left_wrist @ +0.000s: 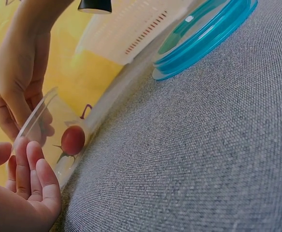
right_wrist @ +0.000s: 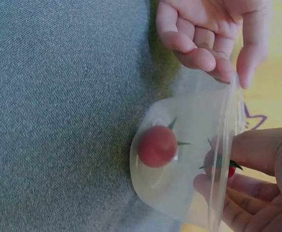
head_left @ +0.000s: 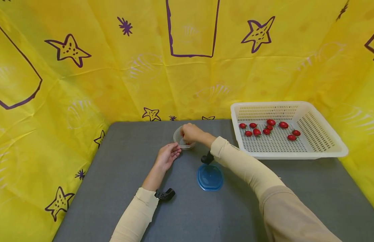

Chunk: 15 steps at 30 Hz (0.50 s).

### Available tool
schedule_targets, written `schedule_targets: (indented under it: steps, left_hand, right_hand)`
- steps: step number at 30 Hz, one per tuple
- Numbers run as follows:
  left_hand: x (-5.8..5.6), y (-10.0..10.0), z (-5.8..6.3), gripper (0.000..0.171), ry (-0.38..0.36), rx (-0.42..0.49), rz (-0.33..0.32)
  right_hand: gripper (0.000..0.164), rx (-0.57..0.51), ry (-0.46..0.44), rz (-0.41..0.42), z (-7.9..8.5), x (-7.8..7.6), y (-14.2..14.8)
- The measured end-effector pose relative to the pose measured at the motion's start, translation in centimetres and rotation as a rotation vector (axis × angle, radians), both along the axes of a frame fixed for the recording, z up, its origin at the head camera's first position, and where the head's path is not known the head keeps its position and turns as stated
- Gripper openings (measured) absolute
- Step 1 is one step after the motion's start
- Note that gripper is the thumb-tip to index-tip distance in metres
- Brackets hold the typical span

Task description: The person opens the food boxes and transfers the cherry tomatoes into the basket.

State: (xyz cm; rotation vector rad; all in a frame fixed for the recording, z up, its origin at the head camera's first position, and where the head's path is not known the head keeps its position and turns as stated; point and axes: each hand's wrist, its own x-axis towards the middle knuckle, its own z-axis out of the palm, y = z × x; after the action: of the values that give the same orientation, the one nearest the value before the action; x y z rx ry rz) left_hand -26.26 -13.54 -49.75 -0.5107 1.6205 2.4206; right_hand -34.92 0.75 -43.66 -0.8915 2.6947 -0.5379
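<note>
A clear plastic container (head_left: 188, 147) stands towards the back of the table. Its rim is pinched between the thumb and fingers of my left hand (head_left: 166, 156). Reaching over the rim from the right, my right hand (head_left: 191, 133) holds a red cherry tomato (right_wrist: 233, 171) with a green stem by its fingertips, inside the container's mouth. Another cherry tomato (right_wrist: 158, 146) lies at the container's bottom, seen through the wall; the left wrist view shows one tomato (left_wrist: 73, 140) there too. In the head view my right hand hides the container's inside.
A blue lid (head_left: 210, 177) lies flat on the grey table (head_left: 129, 161), nearer than the container. At the back right stands a white plastic basket (head_left: 329, 141) with several cherry tomatoes (head_left: 257, 132). Yellow cloth (head_left: 114, 84) hangs behind and at the sides.
</note>
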Motion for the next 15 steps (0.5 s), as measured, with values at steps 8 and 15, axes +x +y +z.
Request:
schedule_targets:
  steps: [8,15]
  left_hand:
    - [0.0,0.1,0.0,0.012,-0.013,-0.012,-0.001]
    - [0.0,0.1,-0.1,0.011,-0.017,-0.021,0.009]
  right_hand:
    - [0.023,0.000,-0.010,0.023,0.7,-0.1,0.8]
    - [0.020,0.015,0.034,0.043,1.5,-0.3,1.7]
